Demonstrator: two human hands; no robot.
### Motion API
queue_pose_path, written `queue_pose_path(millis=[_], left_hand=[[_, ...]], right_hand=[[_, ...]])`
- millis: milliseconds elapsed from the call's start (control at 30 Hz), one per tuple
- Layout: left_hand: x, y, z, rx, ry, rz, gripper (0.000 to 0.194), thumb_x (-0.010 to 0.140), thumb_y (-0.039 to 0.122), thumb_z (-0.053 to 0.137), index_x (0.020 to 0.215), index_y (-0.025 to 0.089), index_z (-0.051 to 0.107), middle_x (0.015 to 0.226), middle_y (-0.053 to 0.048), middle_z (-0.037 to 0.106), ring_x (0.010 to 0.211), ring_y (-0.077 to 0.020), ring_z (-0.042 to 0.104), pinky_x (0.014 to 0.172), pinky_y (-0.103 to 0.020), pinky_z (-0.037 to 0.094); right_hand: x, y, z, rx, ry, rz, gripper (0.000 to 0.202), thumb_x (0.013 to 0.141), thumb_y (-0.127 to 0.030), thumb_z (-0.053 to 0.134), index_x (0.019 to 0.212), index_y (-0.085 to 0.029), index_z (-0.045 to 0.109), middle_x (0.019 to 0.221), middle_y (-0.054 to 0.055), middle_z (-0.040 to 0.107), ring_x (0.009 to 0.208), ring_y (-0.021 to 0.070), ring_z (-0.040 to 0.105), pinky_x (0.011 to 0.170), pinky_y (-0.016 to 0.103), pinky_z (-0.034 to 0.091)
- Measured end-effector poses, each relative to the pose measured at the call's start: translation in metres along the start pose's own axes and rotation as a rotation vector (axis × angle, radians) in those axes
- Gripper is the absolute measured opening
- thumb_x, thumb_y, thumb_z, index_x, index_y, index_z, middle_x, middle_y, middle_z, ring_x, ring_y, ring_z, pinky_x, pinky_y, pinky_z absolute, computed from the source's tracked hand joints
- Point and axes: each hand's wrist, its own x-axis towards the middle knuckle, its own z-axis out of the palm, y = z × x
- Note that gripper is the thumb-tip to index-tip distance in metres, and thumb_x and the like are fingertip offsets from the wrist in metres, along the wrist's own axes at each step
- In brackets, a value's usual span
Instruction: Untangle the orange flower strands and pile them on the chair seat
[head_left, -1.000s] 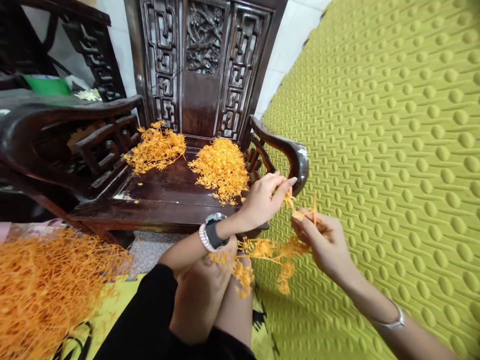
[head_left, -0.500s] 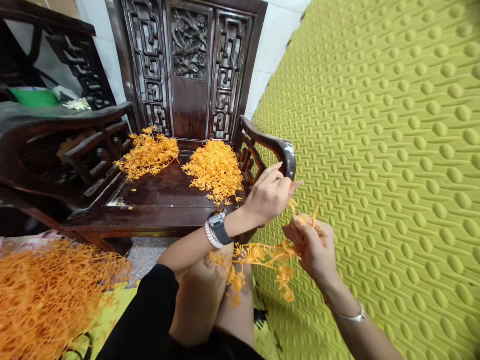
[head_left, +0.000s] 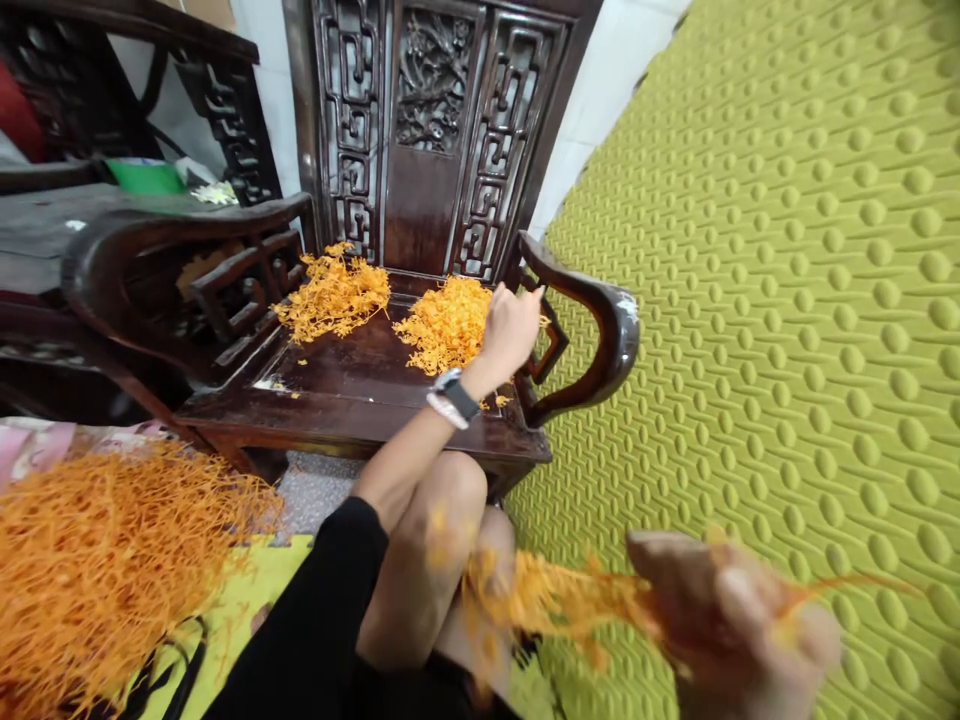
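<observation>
The person sits on the floor before a carved wooden chair [head_left: 360,385]. The left hand [head_left: 512,325] is stretched out over the right-hand orange pile [head_left: 444,322] on the seat, fingers curled loosely; whether they pinch a piece I cannot tell. It looks like the dropping-off step of a sorting job. The right hand [head_left: 731,625], near and blurred, is closed around a stringy orange bunch [head_left: 559,600] trailing left over the knees. Next, I judge, another piece must be plucked from that bunch.
</observation>
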Motion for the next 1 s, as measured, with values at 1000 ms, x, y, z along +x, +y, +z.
queue_pose_path(millis=[1000], left_hand=[[-0.098,0.019,-0.082,-1.116,-0.699,-0.593,0.027,0.083,0.031,0.063,0.100,0.013,0.074,0.100,-0.011,0.075,0.089,-0.0193,0.070,0.082,-0.032,0.056]], right_hand=[[0.002,0.053,0.032,0.138,-0.355,0.544,0.051,0.087,-0.053,0.054,0.054,-0.018,0.037,0.049,-0.005,0.029,0.046,0.0072,0.022,0.044,0.024,0.017]])
